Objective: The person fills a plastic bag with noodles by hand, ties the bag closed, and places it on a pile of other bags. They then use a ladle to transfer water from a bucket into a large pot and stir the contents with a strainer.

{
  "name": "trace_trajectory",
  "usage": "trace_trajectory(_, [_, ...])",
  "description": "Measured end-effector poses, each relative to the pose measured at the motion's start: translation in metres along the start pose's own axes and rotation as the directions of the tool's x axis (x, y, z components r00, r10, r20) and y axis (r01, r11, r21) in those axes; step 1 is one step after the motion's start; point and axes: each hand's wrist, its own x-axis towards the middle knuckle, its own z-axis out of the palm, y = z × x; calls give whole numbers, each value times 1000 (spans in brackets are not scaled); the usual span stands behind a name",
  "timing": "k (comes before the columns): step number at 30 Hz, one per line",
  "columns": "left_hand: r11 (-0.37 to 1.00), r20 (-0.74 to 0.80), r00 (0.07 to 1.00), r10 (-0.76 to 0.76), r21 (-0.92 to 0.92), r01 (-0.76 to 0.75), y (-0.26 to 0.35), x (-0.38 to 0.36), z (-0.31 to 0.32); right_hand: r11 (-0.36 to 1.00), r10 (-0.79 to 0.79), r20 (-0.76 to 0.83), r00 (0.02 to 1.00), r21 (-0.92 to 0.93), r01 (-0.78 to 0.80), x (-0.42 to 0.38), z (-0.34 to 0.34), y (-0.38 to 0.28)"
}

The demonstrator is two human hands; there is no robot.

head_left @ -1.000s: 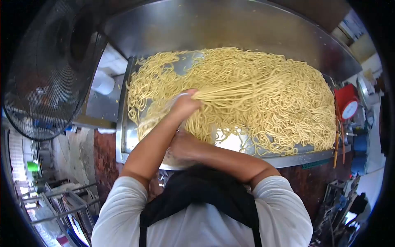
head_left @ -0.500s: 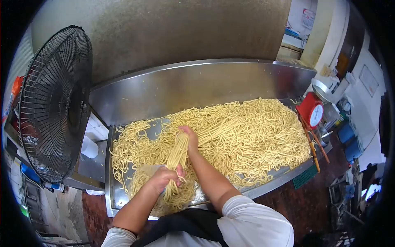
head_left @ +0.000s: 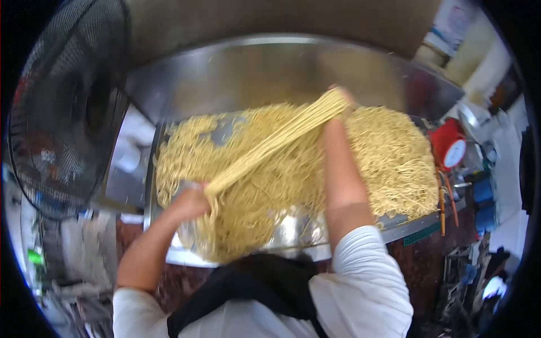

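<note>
A long bundle of yellow noodles (head_left: pixel 276 141) is stretched taut on a slant between my two hands. My left hand (head_left: pixel 191 204) is closed around its lower end, at the left front of the tray. At the upper end, my right hand (head_left: pixel 345 97) grips the bundle near the tray's back wall, its fingers partly hidden by the strands. Beneath lies a wide heap of loose noodles (head_left: pixel 394 163) in a metal tray (head_left: pixel 222 134). Something like clear plastic (head_left: pixel 186 234) shows under my left hand, blurred.
A big black fan (head_left: pixel 67 107) stands at the left, close to the tray. Behind the tray rises a metal backsplash (head_left: pixel 270 73). At the right are a red dial scale (head_left: pixel 448 143) and wooden sticks (head_left: pixel 441 203). A white container (head_left: pixel 128 156) sits at the left.
My right hand has swung up and to the right, and my left hand has shifted left and up. The noodles between them have gone from a short bunch to a long stretched bundle.
</note>
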Motion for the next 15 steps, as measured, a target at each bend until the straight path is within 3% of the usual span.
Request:
trace_trajectory(1, [999,-7,999,39,27,-39,-6,2,-7,993,-15,53,998,-114,21,-3,-15,0])
trace_trajectory(2, [993,-9,999,-37,109,38,-19,11,-10,973,-30,107,994,-224,54,-5,-31,0])
trace_trajectory(3, [976,-17,994,-107,191,108,-34,17,-9,948,-170,73,983,-262,183,14,15,21])
trace_trajectory(4, [973,-2,994,-108,206,106,-34,12,-13,987,-160,-44,986,-34,159,31,43,45])
trace_trajectory(5, [971,11,995,-97,221,92,-35,6,-17,949,-223,113,968,-203,242,17,23,38])
trace_trajectory(6, [967,7,991,-137,218,132,-49,3,-17,973,-132,134,982,206,102,22,34,51])
trace_trajectory(7, [910,58,976,-210,376,173,-70,4,-14,815,-39,153,987,576,-57,29,49,66])
trace_trajectory(8, [830,99,954,-283,524,192,-95,6,-9,419,65,237,969,875,-242,38,74,76])
trace_trajectory(9, [851,84,951,-297,475,223,-135,3,1,-103,169,316,934,948,-302,46,97,85])
trace_trajectory(10, [846,83,946,-315,477,240,-136,-7,3,176,6,354,935,920,-350,44,88,82])
trace_trajectory(12, [779,-15,889,-458,475,409,-134,-24,3,676,-273,504,819,707,-210,46,58,83])
trace_trajectory(13, [768,-18,880,-475,479,424,-130,-26,1,840,-359,606,710,542,-37,45,36,80])
trace_trajectory(14, [765,-16,872,-490,472,438,-133,-26,1,915,-395,712,581,361,180,46,21,76])
trace_trajectory(15, [780,-19,879,-477,451,434,-136,-24,1,892,-374,812,448,183,413,45,12,70])
